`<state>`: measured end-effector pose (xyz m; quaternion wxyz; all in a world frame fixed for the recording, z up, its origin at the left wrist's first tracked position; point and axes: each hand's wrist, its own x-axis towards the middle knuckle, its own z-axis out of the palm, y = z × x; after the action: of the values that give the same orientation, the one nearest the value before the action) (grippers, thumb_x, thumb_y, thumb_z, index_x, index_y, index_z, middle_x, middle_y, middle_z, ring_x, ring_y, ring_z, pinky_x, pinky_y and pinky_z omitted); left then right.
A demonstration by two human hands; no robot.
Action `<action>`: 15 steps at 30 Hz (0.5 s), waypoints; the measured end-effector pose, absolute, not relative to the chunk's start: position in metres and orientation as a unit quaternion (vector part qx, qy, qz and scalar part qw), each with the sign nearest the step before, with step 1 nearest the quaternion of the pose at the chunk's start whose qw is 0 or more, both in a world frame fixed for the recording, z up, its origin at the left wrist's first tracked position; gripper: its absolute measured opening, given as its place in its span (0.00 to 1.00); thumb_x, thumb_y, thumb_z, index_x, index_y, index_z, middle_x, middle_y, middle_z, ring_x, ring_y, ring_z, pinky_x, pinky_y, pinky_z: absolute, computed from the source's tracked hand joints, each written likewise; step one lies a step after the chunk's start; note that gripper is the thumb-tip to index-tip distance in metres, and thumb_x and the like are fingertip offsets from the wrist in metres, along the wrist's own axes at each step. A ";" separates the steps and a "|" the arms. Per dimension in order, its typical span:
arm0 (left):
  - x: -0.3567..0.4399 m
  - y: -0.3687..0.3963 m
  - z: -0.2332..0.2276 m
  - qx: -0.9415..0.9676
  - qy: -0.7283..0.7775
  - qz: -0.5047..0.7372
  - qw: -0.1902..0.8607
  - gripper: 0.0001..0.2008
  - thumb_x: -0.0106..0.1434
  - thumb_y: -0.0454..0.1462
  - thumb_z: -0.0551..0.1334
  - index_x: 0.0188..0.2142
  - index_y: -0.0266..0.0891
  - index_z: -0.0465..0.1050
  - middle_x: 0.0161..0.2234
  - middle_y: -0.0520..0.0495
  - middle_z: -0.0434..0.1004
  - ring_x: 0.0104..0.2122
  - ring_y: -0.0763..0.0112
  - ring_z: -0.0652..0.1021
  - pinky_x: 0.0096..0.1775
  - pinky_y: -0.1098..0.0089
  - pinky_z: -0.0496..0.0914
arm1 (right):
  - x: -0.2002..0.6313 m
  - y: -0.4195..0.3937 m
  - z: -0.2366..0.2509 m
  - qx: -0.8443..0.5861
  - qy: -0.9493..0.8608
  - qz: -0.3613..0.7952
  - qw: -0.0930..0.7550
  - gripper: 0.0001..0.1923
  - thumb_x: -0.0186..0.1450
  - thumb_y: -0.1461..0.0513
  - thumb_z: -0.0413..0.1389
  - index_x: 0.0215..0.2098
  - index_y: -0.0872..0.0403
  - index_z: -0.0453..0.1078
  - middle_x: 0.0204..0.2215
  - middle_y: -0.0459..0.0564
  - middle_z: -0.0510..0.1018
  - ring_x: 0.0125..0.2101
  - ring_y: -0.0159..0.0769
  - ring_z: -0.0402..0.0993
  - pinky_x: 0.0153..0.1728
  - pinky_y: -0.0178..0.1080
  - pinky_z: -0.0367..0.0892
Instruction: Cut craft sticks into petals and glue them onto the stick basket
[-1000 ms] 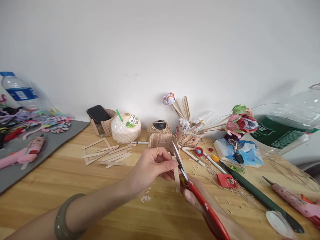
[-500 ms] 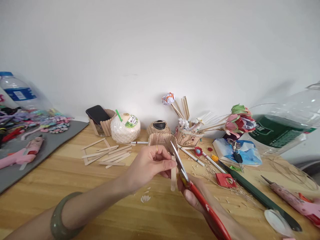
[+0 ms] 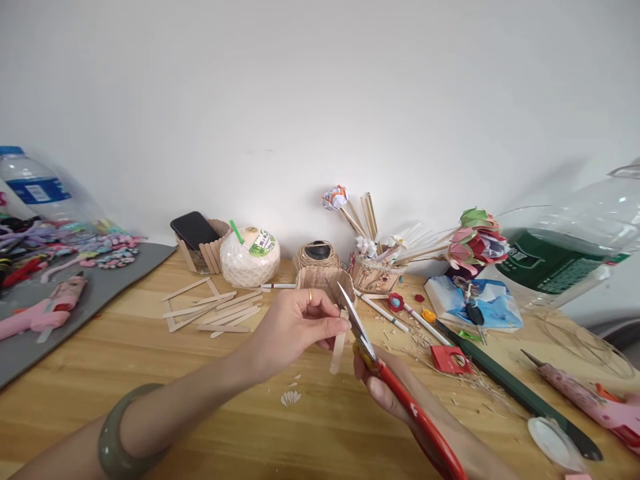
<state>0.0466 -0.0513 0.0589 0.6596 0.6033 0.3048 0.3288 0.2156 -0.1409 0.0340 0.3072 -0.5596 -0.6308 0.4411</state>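
Note:
Between thumb and fingers, my left hand [image 3: 305, 327] pinches a short wooden craft stick [image 3: 339, 352], its lower end pointing down over the table. My right hand [image 3: 383, 383] is closed around red-handled scissors [image 3: 410, 407], whose blades point up and away, slightly parted, just right of the stick's top. A few small petal-shaped wood clippings [image 3: 291, 398] lie on the table below. Behind my hands stands a small container made of craft sticks [image 3: 325, 279]. Loose craft sticks [image 3: 225, 310] are spread out to the left.
Along the wall stand a phone [image 3: 195, 230] in a stick holder, a wrapped coconut [image 3: 250, 257], a twine roll [image 3: 316, 257] and a flower holder [image 3: 377, 275]. Glue guns [image 3: 45, 310] lie left and right. A dark green long tool [image 3: 520, 390] and wood scraps lie at right.
The craft stick has tilted, its lower end swinging left. The scissor blades have parted, and my left hand has shifted slightly left.

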 end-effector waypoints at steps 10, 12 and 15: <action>0.045 -0.048 0.063 0.630 0.307 0.317 0.639 0.06 0.50 0.33 0.66 0.22 0.33 0.70 0.19 0.54 0.72 0.22 0.79 0.72 0.27 0.77 0.69 | 0.214 -0.142 0.043 -0.588 -0.623 0.434 0.278 0.31 0.54 0.34 0.44 0.26 0.52 0.57 0.25 0.44 0.61 0.28 0.35 0.56 0.31 0.37 0.56; 0.044 -0.046 0.062 0.636 0.305 0.311 0.637 0.06 0.50 0.34 0.66 0.22 0.34 0.70 0.19 0.54 0.71 0.22 0.79 0.72 0.27 0.77 0.69 | 0.214 -0.141 0.043 -0.590 -0.625 0.435 0.270 0.31 0.54 0.34 0.45 0.26 0.52 0.57 0.25 0.44 0.60 0.28 0.35 0.55 0.30 0.37 0.56; 0.042 -0.043 0.060 0.647 0.301 0.300 0.633 0.06 0.50 0.34 0.66 0.22 0.34 0.70 0.20 0.54 0.72 0.22 0.78 0.72 0.26 0.76 0.67 | 0.214 -0.140 0.044 -0.588 -0.626 0.436 0.269 0.31 0.53 0.33 0.44 0.25 0.52 0.56 0.24 0.42 0.59 0.26 0.33 0.54 0.29 0.36 0.55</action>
<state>0.0419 -0.0426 0.0604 0.6329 0.6473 0.3006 0.3001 0.2143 -0.1405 0.0443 0.2693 -0.5876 -0.6258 0.4365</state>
